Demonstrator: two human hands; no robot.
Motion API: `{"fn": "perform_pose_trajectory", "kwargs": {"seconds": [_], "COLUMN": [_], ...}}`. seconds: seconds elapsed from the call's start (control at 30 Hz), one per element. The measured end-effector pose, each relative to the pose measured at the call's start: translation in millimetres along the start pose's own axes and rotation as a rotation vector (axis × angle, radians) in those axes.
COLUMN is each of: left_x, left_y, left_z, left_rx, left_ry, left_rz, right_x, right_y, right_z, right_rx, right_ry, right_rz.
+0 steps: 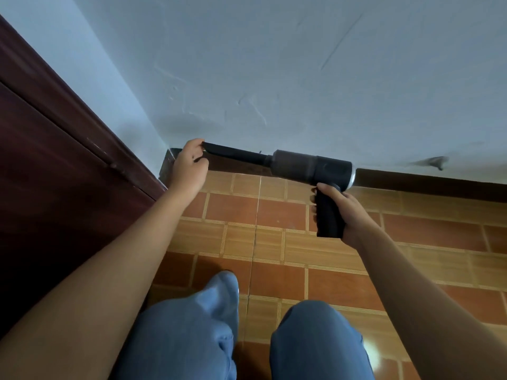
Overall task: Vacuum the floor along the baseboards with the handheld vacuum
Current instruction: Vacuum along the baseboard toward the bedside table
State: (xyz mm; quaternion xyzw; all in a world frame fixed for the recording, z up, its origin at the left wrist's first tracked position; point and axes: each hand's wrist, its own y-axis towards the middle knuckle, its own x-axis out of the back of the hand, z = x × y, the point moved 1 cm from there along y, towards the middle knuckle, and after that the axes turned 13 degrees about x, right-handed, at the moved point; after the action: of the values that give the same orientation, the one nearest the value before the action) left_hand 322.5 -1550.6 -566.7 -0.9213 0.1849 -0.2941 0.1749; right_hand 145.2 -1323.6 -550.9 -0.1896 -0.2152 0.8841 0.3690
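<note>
Two hands on handheld vacuum (307, 165): right hand (343, 209) gripping handle, left hand (189, 165) pinching nozzle tip; long axis parallel to baseboard (425, 182), pointing left toward corner.

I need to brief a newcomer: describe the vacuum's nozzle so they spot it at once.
Start at the pale blue-white plaster wall and drop to the dark baseboard. There the right hand holds a black pistol-shaped handheld vacuum; its long, flat, tapering black nozzle points left, the left hand pinching its tip.
</note>
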Motion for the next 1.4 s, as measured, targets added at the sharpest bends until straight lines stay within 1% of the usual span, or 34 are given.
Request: {"fn": "perform_pose_trajectory", "kwargs": {"seconds": [0.13, 0.23, 0.4, 0.53, 0.67, 0.77, 1.0, 1.07, 1.13, 1.27, 1.4], "left_x": [-14, -21, -29, -31, -36, -40, -52, -56, -62, -71, -77], "left_y": [15, 20, 24, 30, 40, 50, 62, 60, 57, 59, 66], "left_z": [23, 40, 68, 81, 93, 108, 134, 145, 162, 194, 221], "left_rx": [-0.034, -0.038, -0.024, -0.055, -0.082, -0.100, -0.070, -0.019, 0.013, -0.001, 0.029], "left_ry": [0.025, 0.050, 0.115, 0.196, 0.266, 0.313, 0.376, 0.477, 0.629, 1.005, 1.199], "left_rz": [0.025, 0.052, 0.068, 0.068, 0.089, 0.099, 0.095, 0.094, 0.113, 0.179, 0.253], "right_x": [7, 11, 16, 17, 16, 12, 6, 2, 0, -2, 1], "right_y": [18, 24, 31, 37, 45, 56, 79, 85, 90, 98, 103], "right_z": [-26, -41, -59, -68, -77, -86, -111, -117, -122, -129, -136], "right_rx": [-0.034, -0.054, -0.090, -0.149, -0.170, -0.166, -0.172, -0.175, -0.170, -0.159, -0.160], "right_ry": [0.046, 0.089, 0.079, 0.137, 0.175, 0.156, 0.133, 0.149, 0.155, 0.105, 0.066], "right_rz": [0.090, 0.103, 0.123, 0.147, 0.180, 0.176, 0.149, 0.129, 0.120, 0.140, 0.154]}}
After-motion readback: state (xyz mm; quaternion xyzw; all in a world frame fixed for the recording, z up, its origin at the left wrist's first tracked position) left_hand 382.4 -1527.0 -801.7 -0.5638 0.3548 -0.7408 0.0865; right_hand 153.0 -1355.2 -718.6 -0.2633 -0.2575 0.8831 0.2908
